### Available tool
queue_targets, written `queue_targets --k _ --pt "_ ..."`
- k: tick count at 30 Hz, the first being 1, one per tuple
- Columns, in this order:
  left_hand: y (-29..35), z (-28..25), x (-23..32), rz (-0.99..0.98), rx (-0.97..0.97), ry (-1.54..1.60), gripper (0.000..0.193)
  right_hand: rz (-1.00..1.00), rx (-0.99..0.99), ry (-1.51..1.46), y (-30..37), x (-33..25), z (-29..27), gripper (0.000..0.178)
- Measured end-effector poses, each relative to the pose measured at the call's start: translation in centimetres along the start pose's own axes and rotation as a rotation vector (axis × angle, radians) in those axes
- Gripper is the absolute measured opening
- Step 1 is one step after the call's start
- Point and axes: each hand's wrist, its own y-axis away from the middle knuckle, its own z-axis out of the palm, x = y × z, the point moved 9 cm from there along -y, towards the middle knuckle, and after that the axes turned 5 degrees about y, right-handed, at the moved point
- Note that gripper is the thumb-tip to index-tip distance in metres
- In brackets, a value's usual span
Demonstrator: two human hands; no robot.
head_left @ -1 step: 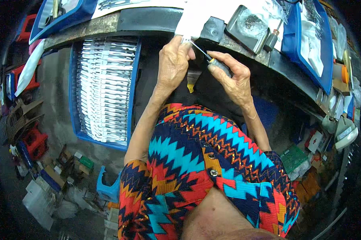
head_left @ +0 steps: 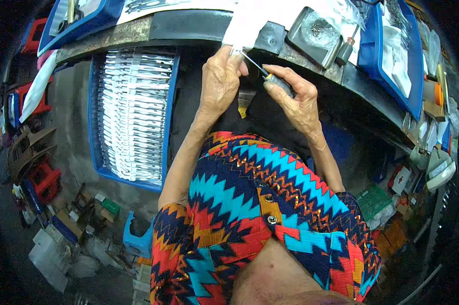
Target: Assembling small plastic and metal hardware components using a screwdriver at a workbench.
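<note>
At the bench edge my left hand [head_left: 221, 77] is closed, its fingertips pinching a small pale metal part [head_left: 236, 50] whose far end blends into the bright white sheet [head_left: 246, 23]. Wrapped round the dark handle of a screwdriver [head_left: 254, 63] is my right hand [head_left: 298, 95]. The thin shaft slants up and left, its tip at or very near the part beside my left fingertips. Whether the tip sits in a screw is too small to tell. Left of my left arm, a blue tray [head_left: 92, 122] holds tightly stacked rows of silvery metal pieces [head_left: 133, 117].
A metal dish [head_left: 300, 35] with small screws stands on the bench [head_left: 191, 24]. Near it lies a second screwdriver [head_left: 345, 52]. Blue bins [head_left: 372, 61] flank the work area. A blue stool [head_left: 135, 239] and boxes are on the floor at lower left.
My right hand and the screwdriver handle have shifted very slightly. My left hand and the metal part look unmoved.
</note>
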Motion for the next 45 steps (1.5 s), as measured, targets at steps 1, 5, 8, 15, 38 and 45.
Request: queue_targets --k 1,5,8,15,38,45 --pt "0.1 -0.1 -0.1 -0.003 0.007 0.003 0.026 0.001 -0.008 0.001 -0.1 -0.1 0.1 0.027" --pt "0.2 -0.2 0.0 -0.007 0.015 -0.03 0.026 -0.083 0.015 0.043 0.0 -0.7 -0.1 0.026" --pt "0.1 -0.3 -0.2 0.018 0.024 -0.05 0.026 -0.142 0.033 0.133 -0.2 -1.7 -0.1 0.025" --pt "0.5 -0.4 1.2 0.135 0.116 -0.217 0.021 -0.224 0.046 0.333 -0.1 -4.1 0.1 0.025" --pt "0.5 0.4 2.3 0.366 0.19 -0.502 0.012 -0.491 -0.076 0.894 0.1 -5.9 3.1 0.036" --pt "0.6 0.4 2.0 0.365 0.209 -0.446 0.019 0.195 -0.014 0.059 -1.2 -1.6 0.4 0.031"
